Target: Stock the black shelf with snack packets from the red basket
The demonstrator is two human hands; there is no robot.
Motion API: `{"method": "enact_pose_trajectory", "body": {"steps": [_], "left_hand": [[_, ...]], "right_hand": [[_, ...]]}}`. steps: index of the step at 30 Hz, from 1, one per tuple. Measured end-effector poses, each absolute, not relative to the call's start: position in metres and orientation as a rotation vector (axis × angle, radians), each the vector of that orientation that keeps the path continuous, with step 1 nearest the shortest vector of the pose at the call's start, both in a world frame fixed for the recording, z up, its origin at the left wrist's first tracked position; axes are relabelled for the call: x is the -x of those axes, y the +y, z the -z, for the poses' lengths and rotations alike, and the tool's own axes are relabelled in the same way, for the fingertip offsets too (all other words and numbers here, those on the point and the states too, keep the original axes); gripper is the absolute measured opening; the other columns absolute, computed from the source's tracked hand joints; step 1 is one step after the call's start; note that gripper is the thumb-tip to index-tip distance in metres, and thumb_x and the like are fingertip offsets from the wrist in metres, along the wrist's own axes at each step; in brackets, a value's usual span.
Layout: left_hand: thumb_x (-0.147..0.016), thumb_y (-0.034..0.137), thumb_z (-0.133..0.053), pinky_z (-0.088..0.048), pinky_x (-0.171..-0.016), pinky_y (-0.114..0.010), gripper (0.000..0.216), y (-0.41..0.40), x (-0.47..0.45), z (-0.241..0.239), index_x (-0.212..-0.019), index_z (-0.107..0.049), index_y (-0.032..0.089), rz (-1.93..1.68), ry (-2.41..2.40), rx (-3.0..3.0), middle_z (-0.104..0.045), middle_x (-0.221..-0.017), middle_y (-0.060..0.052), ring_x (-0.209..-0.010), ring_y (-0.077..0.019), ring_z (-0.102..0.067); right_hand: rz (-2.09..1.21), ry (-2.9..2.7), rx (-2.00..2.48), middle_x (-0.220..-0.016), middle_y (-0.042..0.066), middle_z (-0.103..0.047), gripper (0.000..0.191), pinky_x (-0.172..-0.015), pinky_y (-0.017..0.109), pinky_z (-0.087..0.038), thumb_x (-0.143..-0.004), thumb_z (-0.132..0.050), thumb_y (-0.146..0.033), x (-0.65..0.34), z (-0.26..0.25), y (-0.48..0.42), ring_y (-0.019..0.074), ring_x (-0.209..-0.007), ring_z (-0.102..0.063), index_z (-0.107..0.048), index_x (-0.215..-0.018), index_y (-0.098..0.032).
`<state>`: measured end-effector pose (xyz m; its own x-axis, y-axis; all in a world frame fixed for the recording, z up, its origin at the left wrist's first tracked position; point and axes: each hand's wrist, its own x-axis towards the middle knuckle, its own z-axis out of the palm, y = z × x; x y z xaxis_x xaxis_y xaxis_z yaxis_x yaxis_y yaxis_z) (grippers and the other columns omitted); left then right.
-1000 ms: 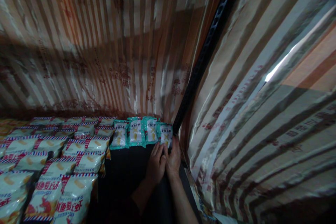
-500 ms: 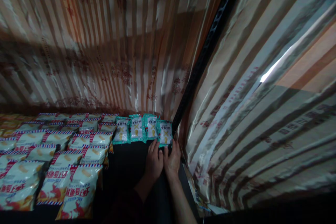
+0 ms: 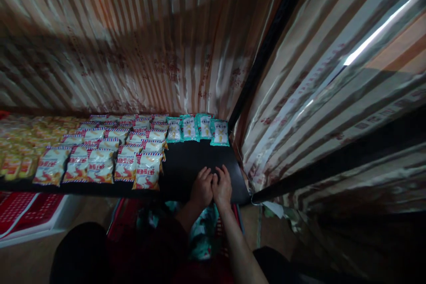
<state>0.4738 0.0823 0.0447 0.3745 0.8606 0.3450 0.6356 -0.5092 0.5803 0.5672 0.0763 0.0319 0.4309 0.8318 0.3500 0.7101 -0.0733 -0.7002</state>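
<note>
My left hand (image 3: pixel 201 186) and my right hand (image 3: pixel 222 185) lie side by side, touching, on the bare front part of a black shelf (image 3: pixel 186 164). Their fingers are stretched forward and hold nothing. A row of teal snack packets (image 3: pixel 198 127) stands at the back right of the shelf, well beyond my fingertips. White packets with red and blue striped edges (image 3: pixel 115 155) fill the shelf to the left of my hands in several rows.
Striped shiny wrapping (image 3: pixel 133 44) lines the back and right walls, with a black upright post (image 3: pixel 266 44) in the corner. Yellow packets (image 3: pixel 20 142) lie far left. A red basket (image 3: pixel 213 235) holding teal packets sits below the shelf edge, and a white-rimmed red crate (image 3: pixel 29 213) stands lower left.
My hands have drawn back from the teal packets to the shelf's front edge. The view has pulled away, so the shelf edge, the basket and the floor now show.
</note>
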Motion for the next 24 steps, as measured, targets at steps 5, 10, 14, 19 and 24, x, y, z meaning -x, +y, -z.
{"method": "enact_pose_trajectory", "body": {"steps": [5,10,14,19,24], "left_hand": [[-0.092,0.018,-0.034,-0.033,-0.112,-0.044,0.038,0.053,-0.456,-0.040,-0.121,-0.056,0.007,-0.831,1.201,-2.445,-0.054,-0.132,-0.015,-0.133,-0.0231,-0.038],[-0.093,0.018,-0.031,-0.033,-0.112,-0.046,0.041,0.019,-0.436,-0.029,-0.127,-0.049,0.005,-0.868,1.201,-2.477,-0.048,-0.137,-0.016,-0.137,-0.0221,-0.031],[-0.094,0.020,-0.033,-0.030,-0.113,-0.046,0.042,-0.017,-0.408,-0.014,-0.132,-0.044,0.010,-0.839,1.117,-2.485,-0.049,-0.138,-0.012,-0.139,-0.0204,-0.026],[-0.085,0.020,-0.044,-0.032,-0.111,-0.047,0.044,-0.049,-0.374,0.024,-0.128,-0.051,0.012,-0.716,1.299,-2.134,-0.047,-0.139,-0.015,-0.134,-0.0256,-0.037],[-0.077,0.008,-0.043,-0.027,-0.112,-0.037,0.050,-0.038,-0.356,0.037,-0.126,-0.053,0.010,-0.589,1.733,-1.281,-0.047,-0.139,-0.015,-0.131,-0.0234,-0.040]], "right_hand": [[-0.162,-1.413,1.841,-0.129,0.019,-0.051,0.043,-0.102,0.042,-0.038,-0.085,-0.032,-0.026,-0.550,-0.040,0.045,0.0266,-0.120,-0.047,-0.066,-0.105,-0.008],[-0.145,-1.492,1.756,-0.129,0.015,-0.053,0.039,-0.098,0.044,-0.041,-0.085,-0.034,-0.020,-0.529,-0.038,0.005,0.0247,-0.117,-0.048,-0.064,-0.109,-0.013],[-0.126,-1.541,1.619,-0.128,0.011,-0.053,0.040,-0.099,0.046,-0.041,-0.087,-0.033,-0.017,-0.506,-0.019,-0.036,0.0231,-0.118,-0.047,-0.060,-0.117,-0.019],[-0.280,-1.628,1.642,-0.118,0.012,-0.060,0.038,-0.097,0.044,-0.044,-0.085,-0.038,-0.018,-0.479,0.022,-0.065,0.0232,-0.112,-0.054,-0.061,-0.115,-0.018],[-0.582,-1.637,1.880,-0.122,0.016,-0.060,0.044,-0.102,0.038,-0.041,-0.081,-0.038,-0.015,-0.468,0.048,-0.048,0.0242,-0.116,-0.054,-0.058,-0.119,-0.008]]}}
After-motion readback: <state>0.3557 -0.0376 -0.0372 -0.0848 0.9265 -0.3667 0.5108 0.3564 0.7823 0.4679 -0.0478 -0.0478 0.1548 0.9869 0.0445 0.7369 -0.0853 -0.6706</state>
